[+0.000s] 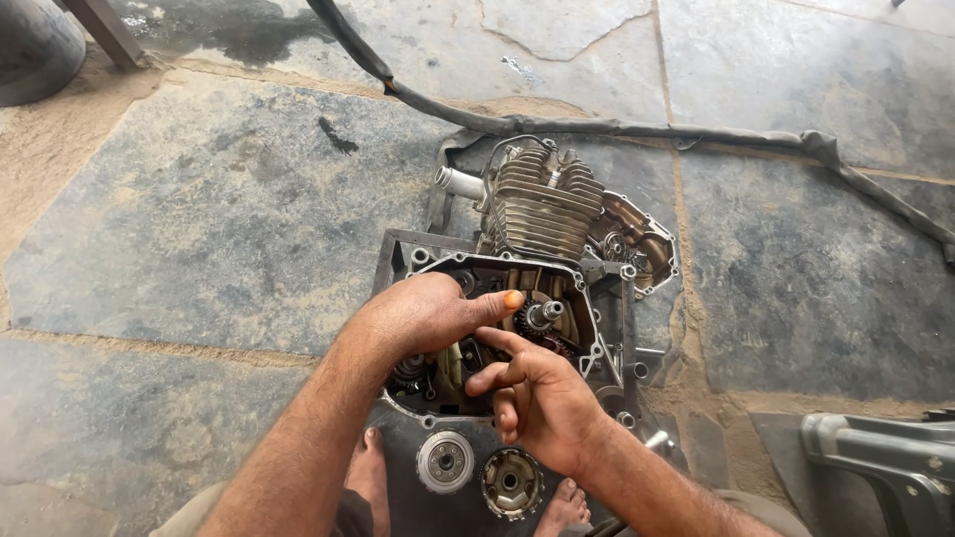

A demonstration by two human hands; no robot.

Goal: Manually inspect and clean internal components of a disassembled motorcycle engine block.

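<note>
the engine point(542, 214) lay on its side on the stone floor point(199, 219), open crankcase point(497, 328) facing up at me, so i could reach straight down into it while crouching with my bare feet at its near edge. my left hand point(423, 313) rested over the left part of the opening, fingers curled down inside, thumb stretched out flat toward the small gear point(527, 320) on its shaft; what the fingers gripped in there i could not tell, the hand hid it. my right hand point(537, 393) came in from below, its grip loose and half spread, forefinger pointing in toward the same gear, holding nothing i could see. two round clutch parts point(445, 460) point(510, 482) sat on the dark sheet just before my feet, set aside close by, i judged, to stay within reach. a black hose point(617, 127) ran across the floor behind the finned cylinder.
</note>
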